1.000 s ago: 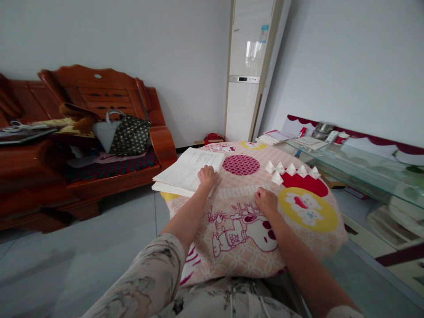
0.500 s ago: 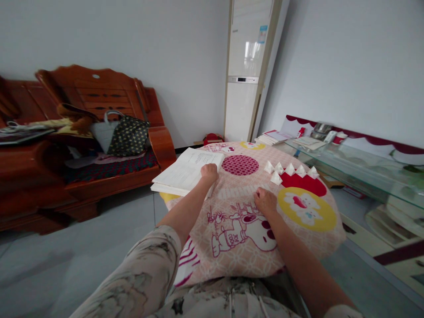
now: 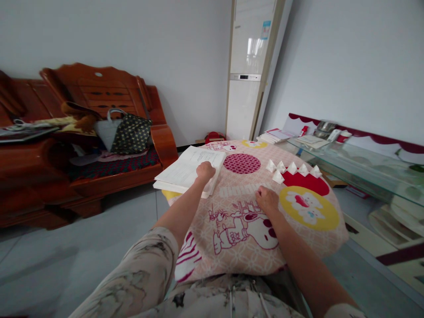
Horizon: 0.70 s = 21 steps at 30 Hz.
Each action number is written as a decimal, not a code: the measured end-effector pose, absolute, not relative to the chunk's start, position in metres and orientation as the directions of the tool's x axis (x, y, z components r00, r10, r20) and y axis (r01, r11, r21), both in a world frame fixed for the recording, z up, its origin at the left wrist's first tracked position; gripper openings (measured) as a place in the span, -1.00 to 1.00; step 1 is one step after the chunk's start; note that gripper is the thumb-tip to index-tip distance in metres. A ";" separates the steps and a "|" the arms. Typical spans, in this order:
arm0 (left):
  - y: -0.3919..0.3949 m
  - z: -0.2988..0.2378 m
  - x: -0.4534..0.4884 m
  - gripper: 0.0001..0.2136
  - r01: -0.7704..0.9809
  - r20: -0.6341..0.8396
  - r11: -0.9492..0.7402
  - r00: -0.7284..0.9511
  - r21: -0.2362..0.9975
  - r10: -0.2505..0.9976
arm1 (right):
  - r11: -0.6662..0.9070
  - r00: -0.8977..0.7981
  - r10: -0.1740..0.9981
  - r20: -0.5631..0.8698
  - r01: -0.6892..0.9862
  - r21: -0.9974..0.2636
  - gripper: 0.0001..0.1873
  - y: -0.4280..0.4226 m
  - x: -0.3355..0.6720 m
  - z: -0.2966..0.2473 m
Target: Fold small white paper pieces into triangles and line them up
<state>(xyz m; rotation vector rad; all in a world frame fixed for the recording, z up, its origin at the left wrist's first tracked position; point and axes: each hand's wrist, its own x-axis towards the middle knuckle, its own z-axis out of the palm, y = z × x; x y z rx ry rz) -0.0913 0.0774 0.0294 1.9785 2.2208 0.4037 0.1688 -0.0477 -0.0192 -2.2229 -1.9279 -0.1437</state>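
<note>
An open book with white pages lies at the left edge of a round table under a pink cartoon-print cloth. My left hand rests on the book's right-hand page with its fingers curled down onto the paper. My right hand lies knuckles-up on the cloth near the middle, fingers curled in; whether it holds anything is hidden. Several small folded white paper pieces sit in a row on the cloth beyond my right hand, with one more in front of them.
A carved wooden sofa with a dotted handbag stands to the left. A tall white air conditioner fills the far corner. A glass shelf with books and tins runs along the right wall. Grey floor tiles surround the table.
My left hand has slid a little farther onto the book's page. My right hand has stayed where it was. The view has shifted slightly.
</note>
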 end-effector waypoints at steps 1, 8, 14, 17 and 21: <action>0.077 0.028 -0.095 -0.66 0.943 0.074 0.108 -0.137 0.314 0.988 | -0.133 0.148 0.969 0.199 0.988 -0.084 -0.72 -0.048 0.169 -0.019; 0.073 0.021 -0.115 -0.71 0.878 0.100 0.022 -0.079 0.478 0.992 | -0.128 0.140 0.968 0.206 0.989 -0.073 -0.73 -0.048 0.170 -0.019; 0.050 0.022 -0.147 -0.81 0.798 0.119 -0.155 0.106 0.582 0.987 | -0.130 0.141 0.970 0.200 0.989 -0.068 -0.71 -0.047 0.171 -0.021; 0.032 0.018 -0.171 -0.77 0.722 0.172 -0.280 0.222 0.633 0.960 | -0.132 0.141 0.969 0.204 0.989 -0.060 -0.72 -0.048 0.171 -0.021; 0.009 0.012 -0.194 -0.71 0.623 0.183 -0.406 0.392 0.668 0.902 | -0.130 0.139 0.966 0.216 0.990 -0.055 -0.72 -0.048 0.171 -0.021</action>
